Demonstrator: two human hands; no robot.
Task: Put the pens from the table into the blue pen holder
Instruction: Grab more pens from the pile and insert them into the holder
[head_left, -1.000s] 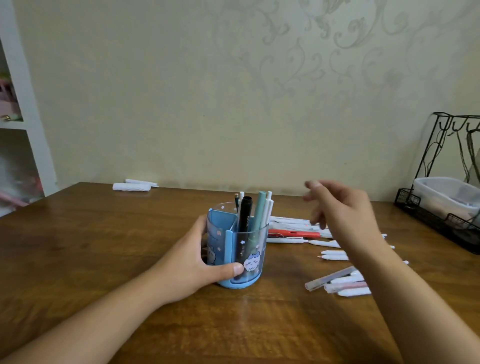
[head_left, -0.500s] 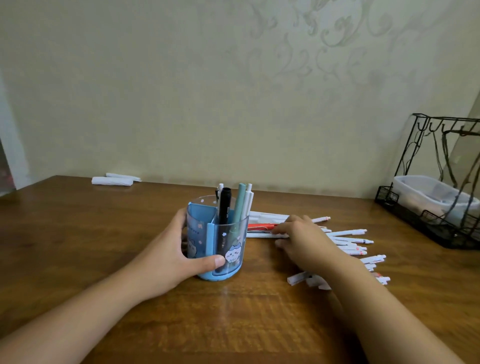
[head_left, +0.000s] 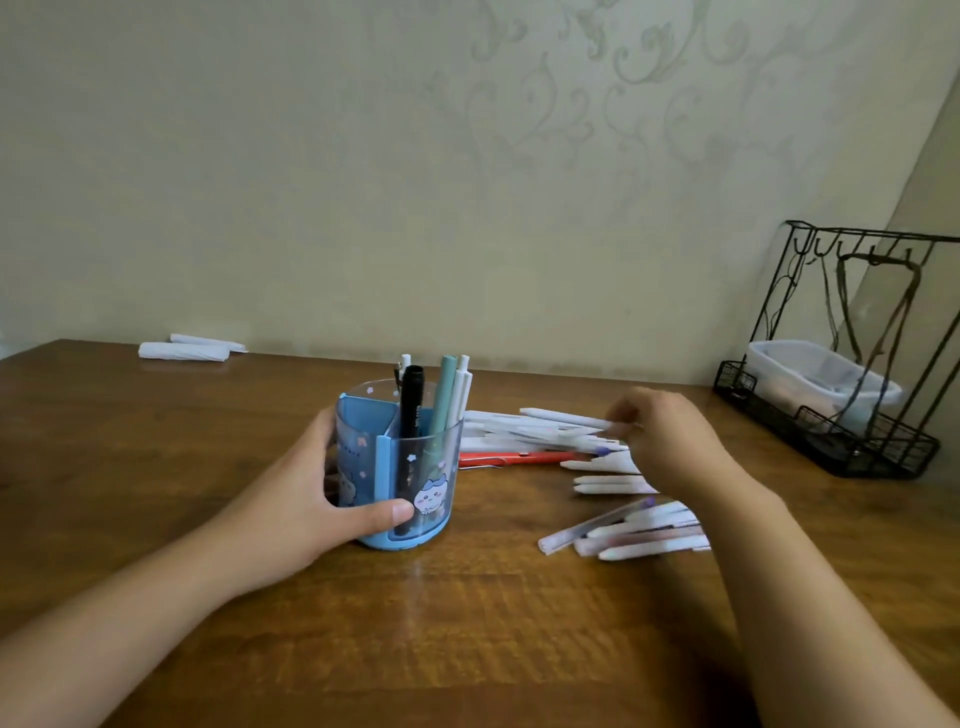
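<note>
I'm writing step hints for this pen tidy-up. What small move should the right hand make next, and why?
Probably lift the white pen and carry it to the holder. The right hand already pinches its end above the pile, though blur hides the exact grip. The left hand steadies the holder, whose open compartment has room beside the pens standing there.

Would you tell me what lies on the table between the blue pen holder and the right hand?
In the head view, white pens and a red pen lie between the blue pen holder and the right hand.
</note>
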